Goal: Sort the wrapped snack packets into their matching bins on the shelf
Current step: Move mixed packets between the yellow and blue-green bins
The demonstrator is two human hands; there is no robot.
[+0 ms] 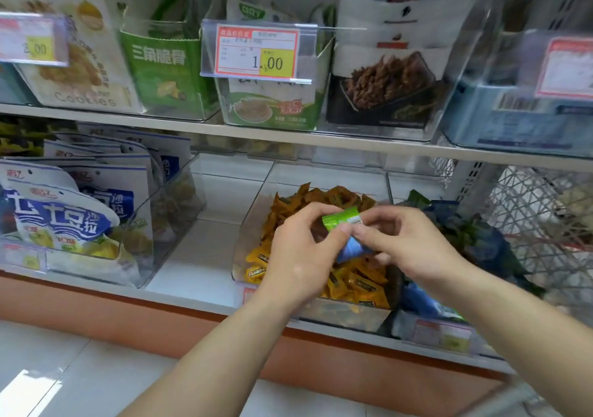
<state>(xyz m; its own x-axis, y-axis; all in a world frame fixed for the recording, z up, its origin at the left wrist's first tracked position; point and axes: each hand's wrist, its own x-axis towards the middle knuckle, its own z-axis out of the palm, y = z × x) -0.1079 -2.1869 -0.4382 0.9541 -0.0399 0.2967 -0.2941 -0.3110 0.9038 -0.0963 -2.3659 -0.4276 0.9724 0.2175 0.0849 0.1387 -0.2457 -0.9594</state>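
Note:
Both my hands hover over a clear bin (248, 224) filled with several yellow-orange snack packets (356, 283) on the lower shelf. My left hand (298, 253) and my right hand (407, 243) meet above it, fingers pinched together on a green packet (341, 218) and a blue packet (351, 250). The green one lies on top between the fingertips, the blue one pokes out below. To the right stands a bin holding blue and green packets (481, 240); its contents are partly hidden by my right forearm.
A clear bin of white-and-blue bags (80, 211) fills the lower left. A bare shelf gap (205, 243) separates it from the orange bin. The upper shelf carries boxes, bags and price tags (256, 52). A wire basket (539, 217) sits at far right. White floor tiles lie below.

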